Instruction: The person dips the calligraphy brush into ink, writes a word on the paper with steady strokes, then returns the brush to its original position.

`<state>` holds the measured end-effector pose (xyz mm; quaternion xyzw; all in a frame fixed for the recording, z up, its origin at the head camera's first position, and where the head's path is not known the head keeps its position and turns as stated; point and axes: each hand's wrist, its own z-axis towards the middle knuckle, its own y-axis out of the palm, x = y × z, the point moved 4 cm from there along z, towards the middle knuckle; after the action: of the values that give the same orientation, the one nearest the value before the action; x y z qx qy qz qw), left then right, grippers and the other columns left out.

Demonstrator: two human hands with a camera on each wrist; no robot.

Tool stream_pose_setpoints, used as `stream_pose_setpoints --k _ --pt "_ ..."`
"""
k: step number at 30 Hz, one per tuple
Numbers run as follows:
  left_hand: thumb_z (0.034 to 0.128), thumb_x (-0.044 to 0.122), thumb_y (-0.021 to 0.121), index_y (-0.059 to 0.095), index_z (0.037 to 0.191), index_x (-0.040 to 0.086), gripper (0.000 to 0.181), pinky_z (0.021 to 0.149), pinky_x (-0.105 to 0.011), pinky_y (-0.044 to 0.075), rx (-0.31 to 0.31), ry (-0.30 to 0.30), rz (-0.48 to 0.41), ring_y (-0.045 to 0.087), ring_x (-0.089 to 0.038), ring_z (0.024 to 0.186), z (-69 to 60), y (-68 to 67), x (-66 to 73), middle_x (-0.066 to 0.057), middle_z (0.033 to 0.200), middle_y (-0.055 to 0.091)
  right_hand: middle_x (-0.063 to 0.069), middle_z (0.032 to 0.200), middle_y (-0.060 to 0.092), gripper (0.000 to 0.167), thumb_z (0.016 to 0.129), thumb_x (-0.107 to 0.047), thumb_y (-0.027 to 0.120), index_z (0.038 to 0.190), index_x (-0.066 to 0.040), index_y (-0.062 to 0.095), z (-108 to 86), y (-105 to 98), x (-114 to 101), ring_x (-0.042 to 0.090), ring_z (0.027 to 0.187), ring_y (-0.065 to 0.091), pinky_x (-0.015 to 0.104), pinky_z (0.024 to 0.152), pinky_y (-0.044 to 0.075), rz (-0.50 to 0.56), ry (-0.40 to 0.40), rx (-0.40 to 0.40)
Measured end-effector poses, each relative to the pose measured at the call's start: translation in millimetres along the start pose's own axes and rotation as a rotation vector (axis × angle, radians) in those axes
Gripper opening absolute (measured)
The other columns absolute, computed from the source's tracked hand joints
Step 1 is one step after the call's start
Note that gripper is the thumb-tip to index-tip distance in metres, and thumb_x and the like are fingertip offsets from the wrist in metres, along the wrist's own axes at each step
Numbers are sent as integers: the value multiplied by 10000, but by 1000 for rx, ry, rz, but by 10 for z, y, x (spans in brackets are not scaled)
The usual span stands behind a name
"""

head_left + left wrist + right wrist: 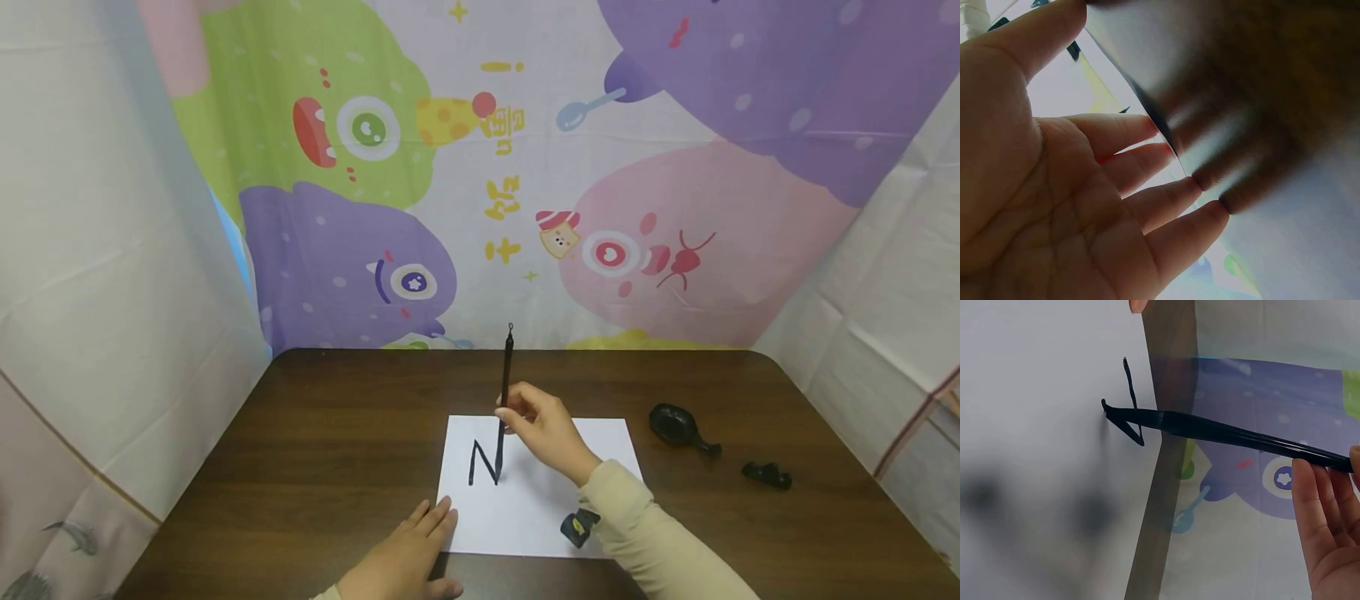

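My right hand (547, 425) pinches a black writing brush (506, 367) by its handle and holds it nearly upright. The brush's dark tip (1122, 414) touches a white sheet of paper (540, 512), at the lower end of a slanting stroke. Black strokes (472, 463) on the left part of the sheet form an N-like shape. My left hand (408, 550) lies with its fingers extended at the sheet's lower left edge. In the left wrist view, its fingertips (1213, 209) touch the surface.
To the right of the paper, a black rounded dish-like object (675, 425) with a narrow end lies on the brown table (337, 433). A small black notched piece (767, 475) is nearby. A cartoon-printed curtain (480, 300) hangs behind the table, and pale cloth flanks both sides.
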<state>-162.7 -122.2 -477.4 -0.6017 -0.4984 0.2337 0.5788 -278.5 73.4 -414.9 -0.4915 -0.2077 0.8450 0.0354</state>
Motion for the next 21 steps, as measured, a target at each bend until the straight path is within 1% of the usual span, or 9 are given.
stream_pose_setpoints --k 6,11,16,21 --pt "785 503 755 459 1446 41 859 1079 -590 391 4 8 4 376 -435 1403 5 -11 8 -161 1550 391 144 891 691 87 912 -99 676 971 -45 642 13 2 12 234 739 702 251 673 599 5 3 8" --pt "785 522 745 459 1449 52 863 1081 -590 387 -5 -6 -4 371 -431 1408 9 -1 1 -155 1552 391 154 901 695 83 914 -94 673 979 -53 644 30 12 22 191 736 698 239 679 597 1 7 10" --pt "787 524 743 462 1448 54 858 1080 -594 386 -8 -8 -12 370 -433 1408 12 -2 0 -156 1550 393 124 910 700 92 914 -89 672 992 -50 644 43 20 34 159 747 695 236 690 596 -11 17 11" --pt "783 519 746 466 1443 46 859 1083 -586 390 5 3 -1 379 -435 1402 1 -5 5 -162 1544 401 95 903 701 102 912 -87 674 998 -39 647 57 18 53 171 751 700 233 690 595 -24 21 22"
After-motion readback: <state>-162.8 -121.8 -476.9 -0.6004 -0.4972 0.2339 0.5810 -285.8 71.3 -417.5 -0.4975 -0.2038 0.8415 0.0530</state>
